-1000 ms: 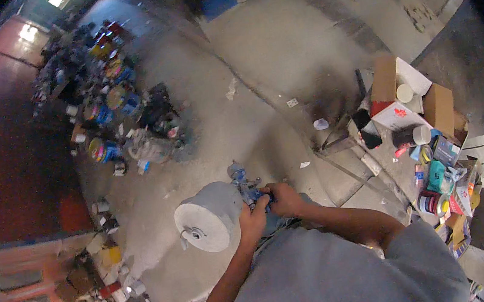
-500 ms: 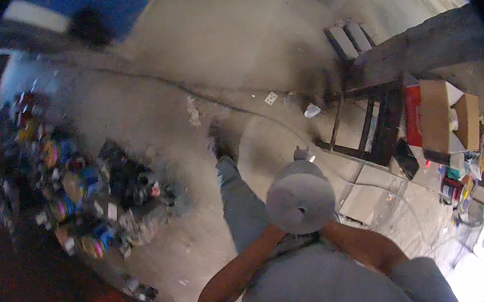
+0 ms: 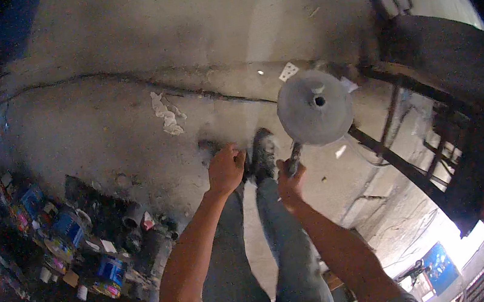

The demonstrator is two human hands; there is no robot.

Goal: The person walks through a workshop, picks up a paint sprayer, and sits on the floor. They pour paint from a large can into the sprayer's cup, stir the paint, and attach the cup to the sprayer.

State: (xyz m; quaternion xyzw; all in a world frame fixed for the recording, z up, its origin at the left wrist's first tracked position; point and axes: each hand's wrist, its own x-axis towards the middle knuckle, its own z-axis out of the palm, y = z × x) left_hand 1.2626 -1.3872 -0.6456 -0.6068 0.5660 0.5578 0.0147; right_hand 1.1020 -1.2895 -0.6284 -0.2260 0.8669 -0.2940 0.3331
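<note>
Right hand (image 3: 291, 190) grasping spray gun's handle (image 3: 295, 153), grey cup (image 3: 311, 120) beyond its fingers (image 3: 299, 173), left hand (image 3: 225, 170) loosely half-open

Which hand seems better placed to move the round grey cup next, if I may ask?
Probably the right hand: its fingers grip the handle beside the round grey cup, while the left hand is apart from it, apparently empty.

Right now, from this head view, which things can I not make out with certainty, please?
All in the head view:
- Tool in the right hand: body mostly hidden by the gray cup.
- Left hand: curled fingers hide whether it holds anything.
- White scrap: partly behind the gray cup.
- Heaped cans: blurred, in dim light.
</note>
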